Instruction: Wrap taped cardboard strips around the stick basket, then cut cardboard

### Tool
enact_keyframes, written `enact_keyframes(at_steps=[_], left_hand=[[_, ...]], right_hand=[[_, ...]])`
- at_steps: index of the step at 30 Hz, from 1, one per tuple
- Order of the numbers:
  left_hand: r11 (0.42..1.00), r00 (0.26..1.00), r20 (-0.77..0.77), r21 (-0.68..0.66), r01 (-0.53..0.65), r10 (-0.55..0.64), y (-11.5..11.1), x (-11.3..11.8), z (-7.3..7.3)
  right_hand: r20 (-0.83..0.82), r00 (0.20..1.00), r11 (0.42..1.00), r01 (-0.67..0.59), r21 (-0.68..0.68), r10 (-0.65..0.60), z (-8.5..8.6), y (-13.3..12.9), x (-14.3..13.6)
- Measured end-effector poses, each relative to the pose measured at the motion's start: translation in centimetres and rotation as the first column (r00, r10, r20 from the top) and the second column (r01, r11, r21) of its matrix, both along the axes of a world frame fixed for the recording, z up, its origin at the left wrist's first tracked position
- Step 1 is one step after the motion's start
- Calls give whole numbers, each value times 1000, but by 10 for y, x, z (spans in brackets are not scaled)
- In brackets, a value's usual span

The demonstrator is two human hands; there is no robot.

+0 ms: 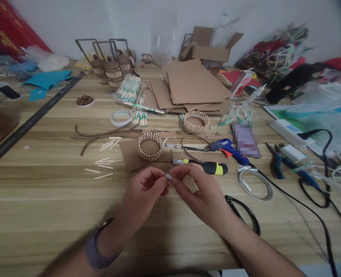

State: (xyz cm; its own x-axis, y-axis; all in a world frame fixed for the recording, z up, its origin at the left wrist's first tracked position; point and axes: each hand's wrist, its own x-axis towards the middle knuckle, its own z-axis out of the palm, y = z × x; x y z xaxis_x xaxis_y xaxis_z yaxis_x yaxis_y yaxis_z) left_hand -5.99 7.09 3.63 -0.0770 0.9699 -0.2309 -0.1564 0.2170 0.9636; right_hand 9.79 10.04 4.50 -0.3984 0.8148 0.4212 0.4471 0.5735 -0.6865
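Observation:
Between my fingertips is a small, flat, pale grey piece, too small to name surely. My left hand pinches its left side, and my right hand pinches its right side. Just beyond them lies a utility knife with a black and yellow handle, its blade end pointing left. A round basket-like ring of short wooden sticks stands on a strip of cardboard. Further back is a second stick ring. Loose wooden sticks are scattered to the left.
A blue glue gun, pliers, a tape roll and black cables lie at right. Cardboard sheets are stacked at the back. Little lidded baskets with tall handles, bundled sticks and a small bowl of brown balls stand back left.

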Motion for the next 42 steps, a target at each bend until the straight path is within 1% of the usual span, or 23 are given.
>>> enact_keyframes(at_steps=[7,12,18,24,26,28,31,34,36,39,42], left_hand=[[1000,1000,-10,-19,7,-8,-2,-1,-2],[1000,999,-49,-16,21,-22,-3,-3,-4],[999,996,-75,-16,41,-42,-5,-3,-5],[999,996,-76,-13,37,-38,-4,-3,-7],[999,996,-86,-6,36,-37,-4,-3,-7],[999,994,-106,1,35,-34,-3,-4,-7],[999,987,-160,15,33,-30,-4,-4,-7],[997,964,-262,58,54,-37,-7,-4,-6],[993,936,-352,93,72,-35,-9,-4,-5],[980,879,-477,175,92,2,-11,-4,-4],[954,828,-559,270,131,44,-10,-4,-5]], right_hand=[[19,999,999,-39,20,39,3,-2,-2],[24,999,999,-40,0,40,2,-3,-1],[70,997,994,-47,103,39,1,-2,0],[102,994,990,-61,128,48,-3,-1,2],[107,994,980,-47,192,26,-4,-1,2],[119,993,960,-9,281,-26,-4,-3,2],[139,987,934,32,356,-86,-3,-5,1],[144,986,936,33,351,-89,-4,-5,0],[149,985,938,27,346,-84,-5,-5,0],[171,982,940,20,341,-83,-5,-5,1],[189,979,942,12,337,-80,-6,-5,2]])
